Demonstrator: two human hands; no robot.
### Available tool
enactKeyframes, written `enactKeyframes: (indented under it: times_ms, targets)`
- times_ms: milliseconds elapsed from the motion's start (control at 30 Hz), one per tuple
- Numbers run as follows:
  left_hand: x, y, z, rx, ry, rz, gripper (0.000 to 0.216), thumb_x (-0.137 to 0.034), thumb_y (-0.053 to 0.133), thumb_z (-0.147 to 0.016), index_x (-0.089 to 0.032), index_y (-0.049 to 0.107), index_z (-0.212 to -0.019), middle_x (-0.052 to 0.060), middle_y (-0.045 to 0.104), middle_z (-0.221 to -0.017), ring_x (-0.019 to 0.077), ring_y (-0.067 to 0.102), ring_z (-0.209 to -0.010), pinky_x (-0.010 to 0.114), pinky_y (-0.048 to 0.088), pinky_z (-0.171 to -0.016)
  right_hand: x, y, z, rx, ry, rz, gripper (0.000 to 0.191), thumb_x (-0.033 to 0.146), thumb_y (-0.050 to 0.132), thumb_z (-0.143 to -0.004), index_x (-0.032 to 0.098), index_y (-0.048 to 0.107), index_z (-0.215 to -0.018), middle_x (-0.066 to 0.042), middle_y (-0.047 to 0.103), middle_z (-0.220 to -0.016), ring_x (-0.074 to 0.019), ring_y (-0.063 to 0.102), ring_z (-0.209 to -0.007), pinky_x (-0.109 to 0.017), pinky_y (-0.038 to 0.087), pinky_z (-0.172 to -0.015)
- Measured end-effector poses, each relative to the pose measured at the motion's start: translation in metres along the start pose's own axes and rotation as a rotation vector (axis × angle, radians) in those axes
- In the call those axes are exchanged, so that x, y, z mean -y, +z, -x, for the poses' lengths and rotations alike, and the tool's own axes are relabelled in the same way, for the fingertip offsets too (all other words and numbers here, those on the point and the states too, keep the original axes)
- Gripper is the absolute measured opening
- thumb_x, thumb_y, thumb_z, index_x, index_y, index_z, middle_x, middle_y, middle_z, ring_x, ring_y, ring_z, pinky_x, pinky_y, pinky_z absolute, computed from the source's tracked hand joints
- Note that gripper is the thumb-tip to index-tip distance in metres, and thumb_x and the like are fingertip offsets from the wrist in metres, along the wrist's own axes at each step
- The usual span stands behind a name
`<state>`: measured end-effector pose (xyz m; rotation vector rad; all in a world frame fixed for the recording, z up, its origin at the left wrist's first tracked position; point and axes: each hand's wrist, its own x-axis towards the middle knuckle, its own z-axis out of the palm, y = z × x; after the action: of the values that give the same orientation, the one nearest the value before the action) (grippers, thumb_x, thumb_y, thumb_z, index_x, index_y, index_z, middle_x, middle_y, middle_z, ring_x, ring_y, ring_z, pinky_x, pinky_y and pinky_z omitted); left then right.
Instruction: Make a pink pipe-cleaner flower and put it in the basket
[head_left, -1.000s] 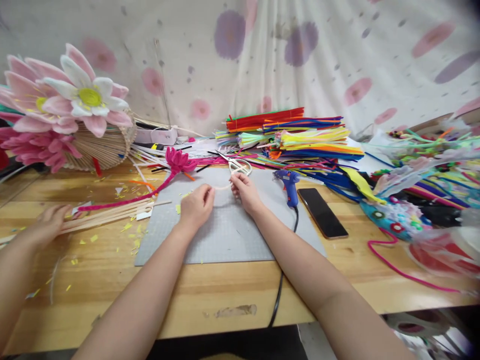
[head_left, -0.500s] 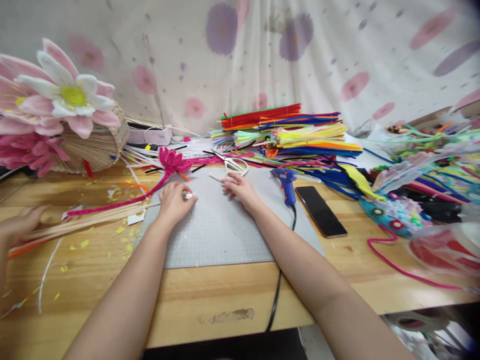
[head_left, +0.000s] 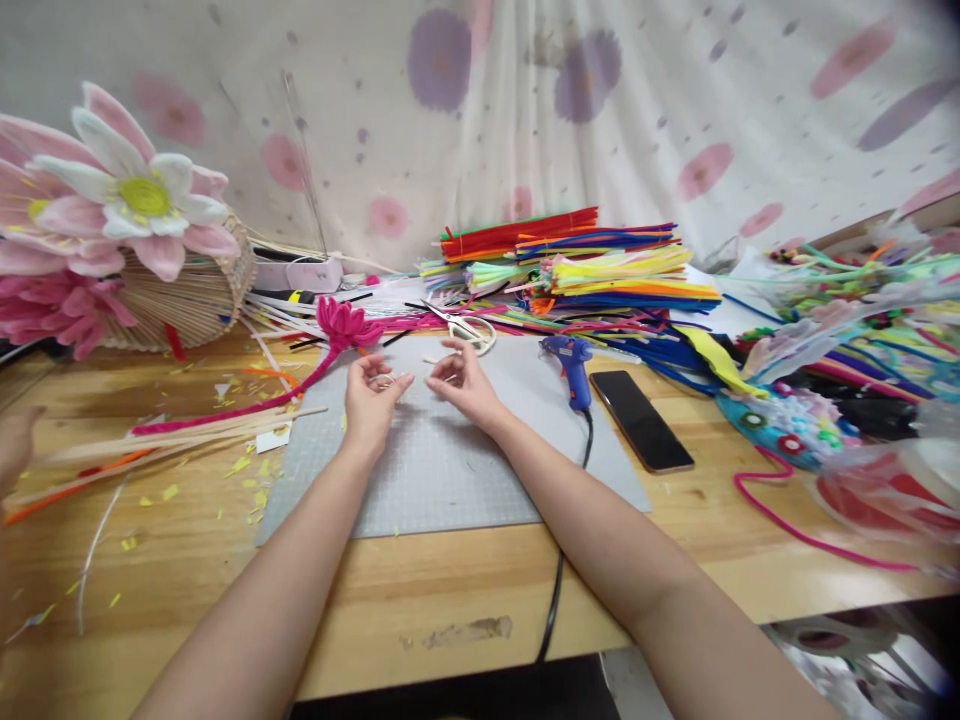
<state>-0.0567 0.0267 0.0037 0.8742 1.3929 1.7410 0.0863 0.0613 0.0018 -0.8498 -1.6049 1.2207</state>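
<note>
A: How are the fingers sitting?

B: The left hand (head_left: 367, 405) is curling its thumb and fingers loosely, a gap showing at the tips. A thin white piece (head_left: 384, 380) is showing there; how firmly it's being held, I can't tell.

A: And the other?

B: The right hand (head_left: 466, 388) is facing it, half-closed. A pale strip end (head_left: 430, 360) is poking out by its fingertips; I can't tell its grip either.

A: What's lying around them?

B: Both are hovering over a grey cutting mat (head_left: 450, 470). Scissors (head_left: 459, 322) are lying just beyond the right fingers, a pink flower (head_left: 345, 322) near the left. Rightward, a blue glue gun (head_left: 574, 372) is lying near a dark phone (head_left: 643, 422).
</note>
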Motion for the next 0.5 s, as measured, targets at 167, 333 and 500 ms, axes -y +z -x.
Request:
enactKeyframes:
  times_ms: [167,333,500]
  targets:
    - [0.0043,0.0120,0.0119,0.006,-0.169,0.181,0.055,-0.020,0.077,-0.047,-0.019,0.047,-0.094,-0.001,0.054,-0.086,0.0069,0.054,-0.066,0.022,0.043,-0.063,-0.0035,0.0080,-0.0014,0.227,0.103,-0.230,0.058,0.027,0.069,-0.063,0.023,0.037,-0.111,0.006,0.056,-0.075,-0.0093,0.056,-0.067,-0.023,0.044,-0.065]
    - [0.0040,0.0106,0.0093,0.065,-0.174,0.173,0.053,-0.023,0.078,-0.047,-0.018,0.049,-0.091,-0.001,0.057,-0.081,0.0088,0.057,-0.068,0.023,0.044,-0.065,-0.0067,0.0071,-0.0039,0.184,0.149,-0.317,0.060,0.022,0.071,-0.059,0.023,0.038,-0.109,0.007,0.058,-0.071,-0.0085,0.055,-0.064,-0.022,0.044,-0.062]
    - [0.0033,0.0124,0.0083,0.129,-0.171,0.168,0.039,-0.030,0.077,-0.052,-0.015,0.056,-0.082,-0.001,0.059,-0.071,0.0095,0.057,-0.062,0.023,0.045,-0.060,-0.0081,0.0051,-0.0047,0.143,0.162,-0.313,0.055,0.024,0.070,-0.061,0.022,0.040,-0.106,0.008,0.057,-0.066,-0.0079,0.053,-0.058,-0.022,0.043,-0.058]
